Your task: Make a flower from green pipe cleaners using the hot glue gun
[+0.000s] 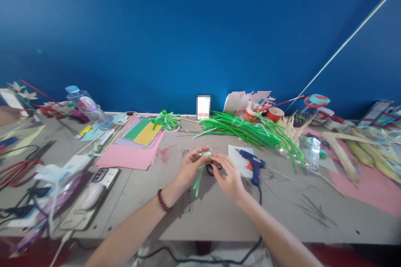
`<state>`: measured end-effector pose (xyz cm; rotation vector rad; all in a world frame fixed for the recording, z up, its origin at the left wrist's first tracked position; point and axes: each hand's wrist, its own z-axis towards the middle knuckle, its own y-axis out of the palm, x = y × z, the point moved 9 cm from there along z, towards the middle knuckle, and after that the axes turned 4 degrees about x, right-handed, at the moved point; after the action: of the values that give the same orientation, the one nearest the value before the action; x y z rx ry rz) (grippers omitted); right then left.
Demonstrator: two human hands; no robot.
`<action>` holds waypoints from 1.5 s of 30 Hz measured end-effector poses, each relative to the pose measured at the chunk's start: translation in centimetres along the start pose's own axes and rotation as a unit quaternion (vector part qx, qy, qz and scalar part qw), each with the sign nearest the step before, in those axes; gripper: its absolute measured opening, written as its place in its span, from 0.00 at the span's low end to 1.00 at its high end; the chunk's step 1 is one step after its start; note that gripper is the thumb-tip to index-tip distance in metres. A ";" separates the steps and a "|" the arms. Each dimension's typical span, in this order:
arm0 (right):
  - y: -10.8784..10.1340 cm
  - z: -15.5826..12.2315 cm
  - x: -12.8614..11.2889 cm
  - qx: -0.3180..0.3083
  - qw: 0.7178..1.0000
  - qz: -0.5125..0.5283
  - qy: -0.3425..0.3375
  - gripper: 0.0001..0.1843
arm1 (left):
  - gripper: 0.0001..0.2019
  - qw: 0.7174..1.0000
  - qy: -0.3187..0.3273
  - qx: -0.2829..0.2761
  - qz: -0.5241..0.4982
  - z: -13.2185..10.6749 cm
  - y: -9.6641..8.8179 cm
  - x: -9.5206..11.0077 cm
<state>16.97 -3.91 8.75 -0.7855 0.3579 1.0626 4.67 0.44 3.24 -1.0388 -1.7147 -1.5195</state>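
My left hand (191, 166) is closed in a pinch on a pale green strip (199, 177) that hangs down from its fingers over the grey table (219, 212). My right hand (228, 175) is closed too, its fingertips meeting the top of the same green strip beside a small dark round object (210, 169) that I cannot make out. A dark bead bracelet (163, 201) circles my left wrist. A blue glue gun (253, 166) lies just to the right of my right hand, on a white paper.
A pile of green sticks (250, 131) lies behind, with paper cups (275, 113) and corn husks (360, 150) to the right. Coloured paper sheets (134, 150), a water bottle (86, 106), a phone (106, 175), a white mouse (91, 195) and red scissors (19, 169) fill the left.
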 end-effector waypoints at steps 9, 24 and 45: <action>0.9 -0.7 0.8 -0.030 0.998 0.043 0.043 0.16 | 0.16 1.000 0.006 0.012 0.012 0.2 -0.3 0.3; -10.0 -2.9 6.0 -0.025 0.917 -0.329 0.223 0.18 | 0.17 0.999 -0.039 0.017 -0.028 0.2 -0.3 -0.4; -12.7 -6.8 13.0 -0.051 0.863 -0.295 0.407 0.28 | 0.13 0.993 -0.094 -0.055 -0.044 -0.2 0.5 -1.0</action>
<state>34.85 -3.75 1.16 -1.3256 0.7191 0.1234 5.61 0.06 2.72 -1.2104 -1.8435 -1.6325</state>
